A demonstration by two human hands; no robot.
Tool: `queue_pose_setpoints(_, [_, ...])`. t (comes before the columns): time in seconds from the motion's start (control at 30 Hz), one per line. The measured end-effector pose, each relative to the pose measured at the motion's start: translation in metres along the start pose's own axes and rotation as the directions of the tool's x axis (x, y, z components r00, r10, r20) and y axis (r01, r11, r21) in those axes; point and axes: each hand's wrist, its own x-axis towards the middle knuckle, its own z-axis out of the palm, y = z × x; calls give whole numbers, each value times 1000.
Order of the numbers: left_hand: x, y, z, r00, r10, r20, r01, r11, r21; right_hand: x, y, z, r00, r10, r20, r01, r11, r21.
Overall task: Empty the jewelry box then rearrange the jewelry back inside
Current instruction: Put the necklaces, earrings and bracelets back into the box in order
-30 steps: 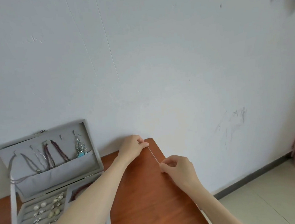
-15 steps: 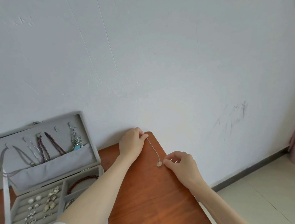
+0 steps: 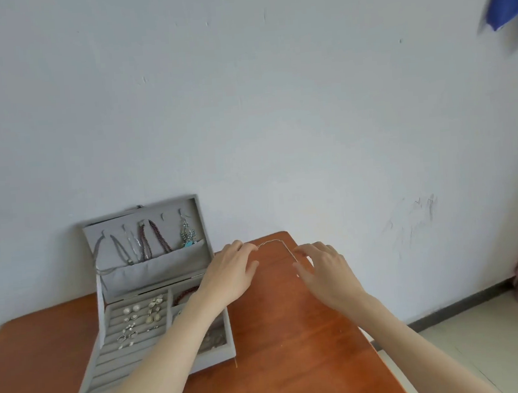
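- I judge the emptying barely begun: one thin silver chain lies on the wooden surface, while the open jewelry box beside my left forearm holds hanging necklaces, earrings and a beaded bracelet.
- My left hand rests with fingers loosely extended, tips touching or nearly touching the chain's near end; I cannot tell which.
- My right hand hovers with fingers spread and relaxed, holding nothing, the chain just beyond its fingertips.
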Motion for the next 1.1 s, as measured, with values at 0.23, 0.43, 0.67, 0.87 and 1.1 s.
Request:
queue_pose_setpoints(0.23, [-106, -25, -59, 983, 69, -169, -60, 996, 59, -40, -80, 16, 971, -230, 59, 235, 966, -108])
queue_pose_setpoints(0.43, [-200, -69, -82, 973, -31, -227, 36, 999, 21, -81, -147, 68, 908, -392, 149, 397, 918, -2])
queue_pose_setpoints(0.67, [-279, -124, -79, 934, -293, -205, 280, 956, -86, -125, -194, 128, 830, -491, 264, 480, 871, 108])
queue_pose_setpoints(0.87, [-306, -144, -68, 893, -430, -135, 400, 894, -203, -135, -205, 162, 832, -475, 288, 455, 880, 137])
queue_pose_setpoints(1.1, [-299, -142, -61, 895, -430, -117, 386, 879, -281, -129, -219, 176, 861, -438, 260, 414, 899, 145])
